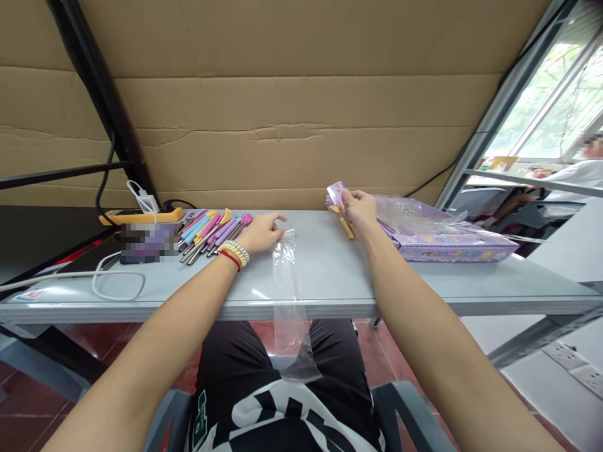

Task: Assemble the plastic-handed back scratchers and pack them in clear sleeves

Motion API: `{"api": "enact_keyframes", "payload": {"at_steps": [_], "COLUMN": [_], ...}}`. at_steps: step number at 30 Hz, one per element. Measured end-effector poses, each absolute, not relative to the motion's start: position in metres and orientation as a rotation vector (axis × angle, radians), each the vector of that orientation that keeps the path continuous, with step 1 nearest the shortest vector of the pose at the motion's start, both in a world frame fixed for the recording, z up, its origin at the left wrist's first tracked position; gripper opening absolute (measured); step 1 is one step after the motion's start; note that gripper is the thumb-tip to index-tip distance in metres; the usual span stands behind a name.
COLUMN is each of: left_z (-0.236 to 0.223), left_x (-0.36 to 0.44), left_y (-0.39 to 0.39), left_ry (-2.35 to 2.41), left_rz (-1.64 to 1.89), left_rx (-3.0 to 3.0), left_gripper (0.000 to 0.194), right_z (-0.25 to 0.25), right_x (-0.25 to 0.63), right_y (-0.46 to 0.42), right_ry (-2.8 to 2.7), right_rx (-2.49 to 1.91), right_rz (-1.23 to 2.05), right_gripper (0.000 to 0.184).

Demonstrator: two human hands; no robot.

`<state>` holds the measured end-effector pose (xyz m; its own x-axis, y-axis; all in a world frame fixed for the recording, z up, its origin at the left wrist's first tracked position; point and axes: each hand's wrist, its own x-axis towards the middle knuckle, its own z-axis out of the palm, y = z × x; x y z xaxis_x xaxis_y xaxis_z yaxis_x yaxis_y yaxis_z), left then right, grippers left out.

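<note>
My left hand is at the upper end of a long clear plastic bag, its fingertips closed at the bag's edge. The bag lies across the table and hangs over the front edge toward my lap. My right hand pinches a small purple printed card. Just below the card is a yellow stick-like piece, perhaps a pen; whether it is joined to the card I cannot tell. Left of my left hand lies a pile of colourful pens with metallic lower ends.
A purple printed box with clear plastic on top stands at the right. On the left are a phone, a white cable and a yellow-edged object. Cardboard walls the back. Another person sits far right.
</note>
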<state>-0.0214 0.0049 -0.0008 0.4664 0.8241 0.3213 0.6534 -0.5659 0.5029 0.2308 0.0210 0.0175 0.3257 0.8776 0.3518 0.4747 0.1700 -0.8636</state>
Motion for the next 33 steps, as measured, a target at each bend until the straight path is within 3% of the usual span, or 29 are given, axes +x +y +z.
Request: {"api": "enact_keyframes", "payload": {"at_steps": [4, 8, 11, 14, 16, 19, 27, 31, 33], "left_z": [-0.002, 0.006, 0.02, 0.032, 0.035, 0.033, 0.022, 0.011, 0.005], "left_x": [-0.02, -0.026, -0.041, -0.058, -0.065, -0.065, -0.06, -0.052, -0.045], "left_y": [0.004, 0.007, 0.014, 0.019, 0.02, 0.019, 0.024, 0.027, 0.024], "left_ry": [1.195, 0.902, 0.69, 0.59, 0.554, 0.533, 0.66, 0.898, 0.953], "left_rz": [0.874, 1.308, 1.717, 1.863, 1.871, 1.835, 1.675, 1.514, 1.382], "left_rx": [2.355, 2.0, 1.594, 1.277, 1.148, 1.082, 1.242, 1.46, 1.596], "left_gripper": [0.045, 0.062, 0.037, 0.016, 0.014, 0.013, 0.008, 0.007, 0.008], "right_z": [0.011, 0.001, -0.005, -0.009, -0.01, -0.006, 0.007, 0.007, 0.008], "right_x": [0.223, 0.204, 0.185, 0.162, 0.146, 0.124, 0.088, 0.099, 0.11], "right_y": [0.022, 0.021, 0.017, 0.012, 0.01, 0.013, 0.038, 0.038, 0.033], "right_ry": [-1.268, -1.653, -1.845, -1.829, -1.71, -1.562, -1.633, -1.393, -1.307], "right_rx": [-1.302, -1.419, -1.455, -1.378, -1.282, -1.163, -1.393, -1.316, -1.123], "right_rz": [0.624, 0.623, 0.611, 0.803, 0.981, 1.137, 1.073, 1.107, 1.232], "right_gripper": [0.012, 0.01, 0.01, 0.009, 0.006, 0.017, 0.016, 0.042, 0.043]}}
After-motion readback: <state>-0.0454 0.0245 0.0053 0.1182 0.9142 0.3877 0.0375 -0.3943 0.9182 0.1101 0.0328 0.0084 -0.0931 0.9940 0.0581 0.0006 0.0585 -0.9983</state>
